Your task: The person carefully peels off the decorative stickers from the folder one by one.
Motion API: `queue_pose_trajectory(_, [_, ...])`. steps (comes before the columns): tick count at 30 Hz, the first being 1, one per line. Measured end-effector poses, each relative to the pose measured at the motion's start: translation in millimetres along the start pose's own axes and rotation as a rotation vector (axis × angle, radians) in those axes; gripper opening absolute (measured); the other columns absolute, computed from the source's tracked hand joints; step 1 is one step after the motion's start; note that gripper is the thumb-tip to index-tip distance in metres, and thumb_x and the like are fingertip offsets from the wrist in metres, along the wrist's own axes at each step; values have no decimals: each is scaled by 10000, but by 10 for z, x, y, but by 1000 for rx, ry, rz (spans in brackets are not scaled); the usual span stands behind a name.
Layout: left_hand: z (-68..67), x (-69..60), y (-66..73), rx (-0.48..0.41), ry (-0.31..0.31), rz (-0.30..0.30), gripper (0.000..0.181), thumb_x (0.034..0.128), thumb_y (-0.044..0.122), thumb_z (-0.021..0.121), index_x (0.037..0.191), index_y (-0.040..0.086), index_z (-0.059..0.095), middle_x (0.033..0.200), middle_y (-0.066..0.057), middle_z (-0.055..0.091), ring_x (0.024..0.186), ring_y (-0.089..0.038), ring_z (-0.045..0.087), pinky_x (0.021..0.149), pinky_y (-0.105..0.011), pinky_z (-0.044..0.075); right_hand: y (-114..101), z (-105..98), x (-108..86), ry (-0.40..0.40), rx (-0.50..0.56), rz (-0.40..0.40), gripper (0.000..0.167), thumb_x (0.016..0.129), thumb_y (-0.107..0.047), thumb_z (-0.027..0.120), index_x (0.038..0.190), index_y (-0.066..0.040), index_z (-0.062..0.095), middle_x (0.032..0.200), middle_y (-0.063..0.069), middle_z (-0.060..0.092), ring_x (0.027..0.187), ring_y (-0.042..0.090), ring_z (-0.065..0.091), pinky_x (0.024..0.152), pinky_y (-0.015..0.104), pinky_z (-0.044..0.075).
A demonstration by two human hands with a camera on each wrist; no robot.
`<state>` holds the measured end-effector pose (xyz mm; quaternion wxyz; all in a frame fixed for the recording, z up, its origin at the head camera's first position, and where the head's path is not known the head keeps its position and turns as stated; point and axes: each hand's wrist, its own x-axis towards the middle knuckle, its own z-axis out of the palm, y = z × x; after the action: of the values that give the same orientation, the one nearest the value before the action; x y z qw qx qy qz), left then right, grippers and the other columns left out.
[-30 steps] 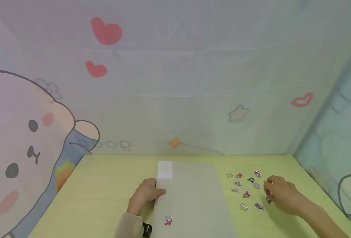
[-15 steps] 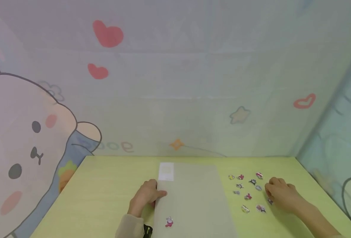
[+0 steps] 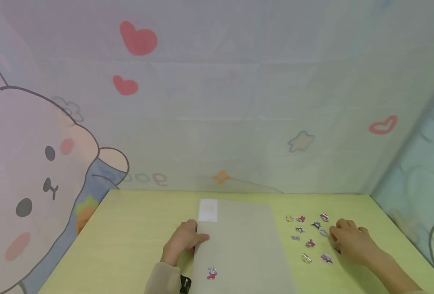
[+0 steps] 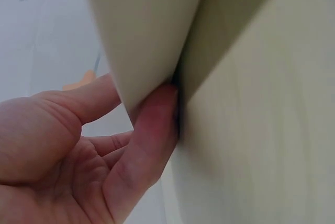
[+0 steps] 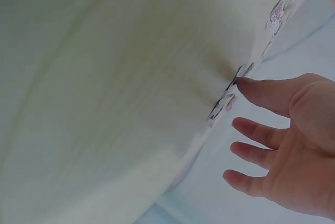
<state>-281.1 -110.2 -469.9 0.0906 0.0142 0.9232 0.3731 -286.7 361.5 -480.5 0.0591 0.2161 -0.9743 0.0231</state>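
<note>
My left hand (image 3: 183,240) grips the left edge of a large light grey board (image 3: 242,245), thumb on top and fingers underneath. The left wrist view shows a finger (image 4: 152,130) wedged between the board (image 4: 141,30) and the table. A pink and white character sticker (image 3: 211,272) lies on the board's lower left part. My right hand (image 3: 350,241) is low over the right side, at the edge of the scattered stickers. In the right wrist view its thumb (image 5: 267,93) touches a flat sticker (image 5: 222,106) on the table; the index finger is hidden, so a pinch cannot be confirmed.
Several small shiny stickers (image 3: 310,243) lie spread on the yellow-green table (image 3: 147,208) right of the board. A white label (image 3: 208,210) is at the board's upper left corner. A printed cloth backdrop (image 3: 217,102) hangs behind the table.
The head view has shifted slightly. My right hand has edged a little left over the stickers, fingers still down by the table. My left hand has kept its hold on the board.
</note>
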Motion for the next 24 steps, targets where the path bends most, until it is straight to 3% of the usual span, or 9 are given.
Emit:
queue_pose_trajectory(4, [-5, 1, 0, -1, 1, 13, 305, 878, 190, 741, 937, -60, 576, 734, -120, 620, 525, -214, 627, 554, -332, 506, -112, -66, 37, 16, 2, -13, 278, 774, -36, 788, 886, -164, 568, 992, 68, 512, 1028, 426, 502, 718, 654, 424])
queue_pose_trajectory(17, [6, -7, 7, 9, -2, 12, 309, 877, 190, 742, 934, -63, 574, 731, -125, 616, 519, -219, 627, 556, -339, 512, -894, -327, 275, 81, 71, -243, 287, 797, -65, 791, 1003, -167, 618, 1218, 141, 557, 1166, 396, 491, 835, 631, 431])
queue_pose_trajectory(24, [16, -3, 29, 9, 2, 11, 316, 879, 196, 741, 942, -64, 573, 742, -129, 616, 526, -219, 627, 550, -338, 513, -1395, -337, 410, 34, 100, -348, 252, 816, -84, 775, 1014, -139, 629, 1207, 116, 563, 1160, 342, 497, 883, 589, 433])
